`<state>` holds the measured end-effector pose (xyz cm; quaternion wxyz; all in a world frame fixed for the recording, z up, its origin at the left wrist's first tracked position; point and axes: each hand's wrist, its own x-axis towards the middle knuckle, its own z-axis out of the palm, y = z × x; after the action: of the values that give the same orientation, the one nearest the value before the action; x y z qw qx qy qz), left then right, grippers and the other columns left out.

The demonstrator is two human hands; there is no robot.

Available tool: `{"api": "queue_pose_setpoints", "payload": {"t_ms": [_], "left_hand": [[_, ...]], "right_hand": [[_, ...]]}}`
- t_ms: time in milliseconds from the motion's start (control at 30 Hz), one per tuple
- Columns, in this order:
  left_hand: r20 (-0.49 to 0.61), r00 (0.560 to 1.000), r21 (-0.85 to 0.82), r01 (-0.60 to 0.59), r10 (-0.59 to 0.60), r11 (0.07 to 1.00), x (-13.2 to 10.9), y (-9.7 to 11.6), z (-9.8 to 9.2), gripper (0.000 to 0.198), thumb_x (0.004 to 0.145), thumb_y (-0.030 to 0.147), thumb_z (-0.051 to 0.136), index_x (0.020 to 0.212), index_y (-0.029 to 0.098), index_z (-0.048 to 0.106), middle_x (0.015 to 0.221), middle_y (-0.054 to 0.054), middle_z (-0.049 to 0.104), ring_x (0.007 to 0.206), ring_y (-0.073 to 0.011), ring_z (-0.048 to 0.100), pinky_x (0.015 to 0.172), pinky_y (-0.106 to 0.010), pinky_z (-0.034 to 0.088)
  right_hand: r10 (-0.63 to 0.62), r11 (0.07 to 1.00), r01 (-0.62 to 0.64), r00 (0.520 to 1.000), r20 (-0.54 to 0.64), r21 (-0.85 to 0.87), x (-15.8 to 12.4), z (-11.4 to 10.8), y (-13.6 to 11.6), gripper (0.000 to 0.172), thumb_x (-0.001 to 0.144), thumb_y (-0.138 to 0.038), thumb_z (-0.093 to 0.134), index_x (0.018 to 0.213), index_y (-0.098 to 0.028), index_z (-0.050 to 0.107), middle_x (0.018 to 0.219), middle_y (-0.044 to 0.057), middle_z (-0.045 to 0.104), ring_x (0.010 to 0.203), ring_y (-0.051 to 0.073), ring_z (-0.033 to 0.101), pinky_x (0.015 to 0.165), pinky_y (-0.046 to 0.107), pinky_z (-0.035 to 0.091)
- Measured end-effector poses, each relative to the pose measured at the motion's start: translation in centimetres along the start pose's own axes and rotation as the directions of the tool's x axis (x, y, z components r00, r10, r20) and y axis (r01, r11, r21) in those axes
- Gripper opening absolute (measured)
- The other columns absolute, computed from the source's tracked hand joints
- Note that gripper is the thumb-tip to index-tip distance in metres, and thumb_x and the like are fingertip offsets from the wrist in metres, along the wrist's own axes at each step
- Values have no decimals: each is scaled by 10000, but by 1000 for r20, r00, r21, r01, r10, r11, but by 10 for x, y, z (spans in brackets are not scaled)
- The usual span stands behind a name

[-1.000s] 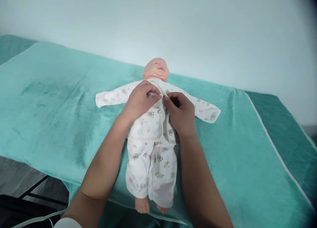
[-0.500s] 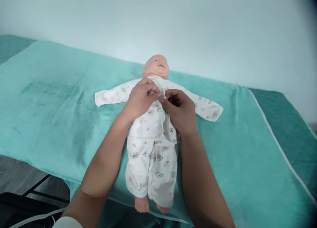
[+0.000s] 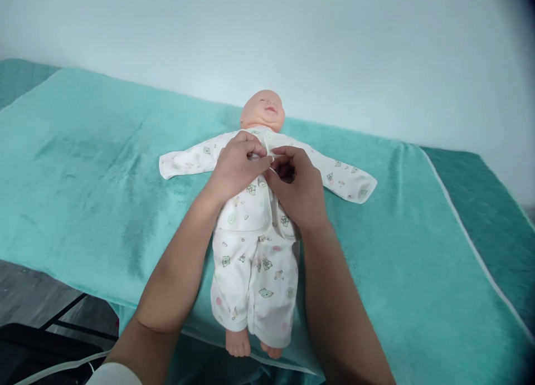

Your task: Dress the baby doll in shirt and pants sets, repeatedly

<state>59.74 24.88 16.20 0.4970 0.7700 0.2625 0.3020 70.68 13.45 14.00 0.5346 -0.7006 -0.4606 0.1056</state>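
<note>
A baby doll (image 3: 261,111) lies on its back, head toward the wall, arms stretched out to both sides. It wears a white printed baby jacket (image 3: 240,215) and matching trousers (image 3: 273,296); its bare feet stick out at the bottom. On the chest, my left hand (image 3: 240,165) pinches the jacket's front edge between thumb and fingers. Close against it, my right hand (image 3: 296,181) pinches the other front edge at the same height. The fingertips of both hands nearly meet. Below them the jacket front hangs slightly apart. Any fastener between the fingers is mostly hidden.
A turquoise plush cloth (image 3: 92,167) covers the table beneath the doll, with a darker green cloth (image 3: 472,206) under it at the right. A pale wall (image 3: 267,34) stands behind. At lower left are a black object (image 3: 37,354) and a white cable (image 3: 62,367).
My right hand has shifted slightly left, closer to my left hand, bringing the jacket's front edges nearer together. My left hand stays almost in place.
</note>
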Motion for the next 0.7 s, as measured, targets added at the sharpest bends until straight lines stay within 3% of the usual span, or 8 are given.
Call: {"api": "queue_pose_setpoints", "payload": {"t_ms": [167, 533, 700], "left_hand": [[53, 998, -89, -13, 18, 996, 0, -5, -6, 116, 876, 172, 707, 762, 191, 704, 1019, -27, 608, 883, -136, 565, 799, -303, 463], [79, 996, -110, -32, 41, 993, 1, -7, -12, 193, 927, 196, 647, 735, 190, 665, 1027, -32, 618, 941, -147, 594, 888, -318, 473], [133, 987, -86, -78, 90, 993, -3, -4, -23, 242, 936, 280, 670, 715, 189, 634, 933, -28, 614, 839, -140, 560, 787, -317, 449]], "right_hand": [[10, 996, -13, 999, 35, 88, -2, 0, 2, 341, 853, -278, 726, 1179, -275, 629, 909, -25, 651, 776, 139, 568, 765, 313, 510], [5, 994, -12, 998, 63, 109, -4, 0, 1, 347, 860, -282, 703, 1195, -293, 610, 950, -17, 607, 829, 150, 544, 821, 330, 501], [-20, 990, 4, 994, 106, 144, -7, -5, -1, 371, 871, -269, 690, 1224, -291, 577, 1021, 0, 604, 908, 158, 565, 884, 338, 510]]}}
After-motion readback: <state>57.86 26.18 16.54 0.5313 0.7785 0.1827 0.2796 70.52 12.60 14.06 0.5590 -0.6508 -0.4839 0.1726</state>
